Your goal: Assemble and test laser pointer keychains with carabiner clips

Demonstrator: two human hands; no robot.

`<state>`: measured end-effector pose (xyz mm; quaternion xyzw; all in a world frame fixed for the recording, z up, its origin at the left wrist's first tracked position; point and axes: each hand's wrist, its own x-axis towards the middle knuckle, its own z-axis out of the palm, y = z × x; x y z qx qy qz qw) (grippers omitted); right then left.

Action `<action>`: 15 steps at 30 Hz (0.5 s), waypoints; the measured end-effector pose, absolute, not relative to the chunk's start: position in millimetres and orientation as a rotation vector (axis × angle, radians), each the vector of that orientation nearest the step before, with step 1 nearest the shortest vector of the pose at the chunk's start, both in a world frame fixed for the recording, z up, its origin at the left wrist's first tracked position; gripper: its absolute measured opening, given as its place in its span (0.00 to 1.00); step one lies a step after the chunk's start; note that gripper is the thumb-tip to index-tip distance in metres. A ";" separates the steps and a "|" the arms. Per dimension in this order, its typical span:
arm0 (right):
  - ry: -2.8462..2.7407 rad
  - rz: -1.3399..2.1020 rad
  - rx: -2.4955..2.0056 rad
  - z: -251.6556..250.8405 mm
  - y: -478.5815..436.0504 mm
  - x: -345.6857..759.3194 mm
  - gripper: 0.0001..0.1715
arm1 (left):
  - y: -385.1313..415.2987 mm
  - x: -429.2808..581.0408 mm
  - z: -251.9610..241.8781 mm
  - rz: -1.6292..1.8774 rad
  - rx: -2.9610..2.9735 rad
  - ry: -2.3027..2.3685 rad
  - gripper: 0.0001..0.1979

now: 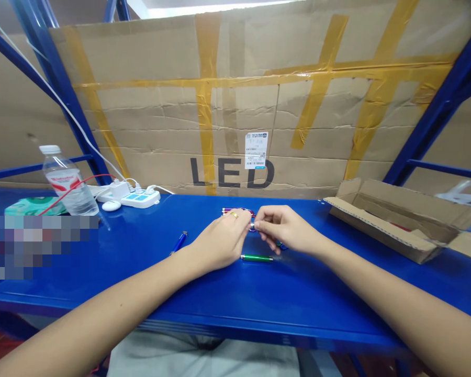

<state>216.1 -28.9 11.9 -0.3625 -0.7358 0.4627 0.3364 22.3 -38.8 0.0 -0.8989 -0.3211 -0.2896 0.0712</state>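
Observation:
My left hand (226, 236), with a gold ring on one finger, is closed over the middle of the blue table; what lies inside its fingers is hidden. Against it, my right hand (278, 226) pinches a small silvery piece (252, 226) between thumb and forefinger. Just below the hands lies a green pen barrel (257, 258) with silver ends. Behind the left hand, red-purple pens (230, 211) show in part. A blue pen barrel (179, 242) rests left of my left hand. Something dark and green is partly covered under my right fingers.
An open cardboard box (380, 233) stands at the right. On the left are a water bottle (68, 180), a green packet (33, 206) and a white power strip (141, 198) with cables. A large taped carton (160, 115) marked LED closes off the back, between blue frame posts.

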 end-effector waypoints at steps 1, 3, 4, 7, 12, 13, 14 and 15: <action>-1.953 1.145 -0.953 11.4 -28.9 216.7 0.13 | -37.5 22.7 -0.9 -0.896 -2.726 -0.998 0.08; -2.030 0.997 -0.963 9.7 -28.5 217.9 0.12 | -33.9 23.3 -3.4 -0.946 -2.761 -1.050 0.07; -2.068 0.921 -0.962 8.7 -28.0 218.5 0.11 | -32.1 23.4 -4.6 -0.965 -2.772 -1.064 0.07; -2.156 0.767 -0.940 5.3 -26.3 220.3 0.11 | -28.7 22.6 -5.9 -0.945 -2.797 -1.067 0.09; -2.149 0.831 -0.938 3.8 -25.6 220.2 0.12 | -29.5 18.7 -0.2 -0.807 -2.872 -1.158 0.10; -2.131 0.872 -0.944 4.4 -25.9 219.8 0.12 | -29.8 18.1 0.9 -0.815 -2.892 -1.155 0.10; -2.109 0.914 -0.952 5.1 -26.2 219.2 0.12 | -30.0 17.7 1.6 -0.829 -2.908 -1.140 0.10; -2.088 0.955 -0.959 5.8 -26.6 218.7 0.12 | -30.0 17.5 2.0 -0.845 -2.917 -1.117 0.10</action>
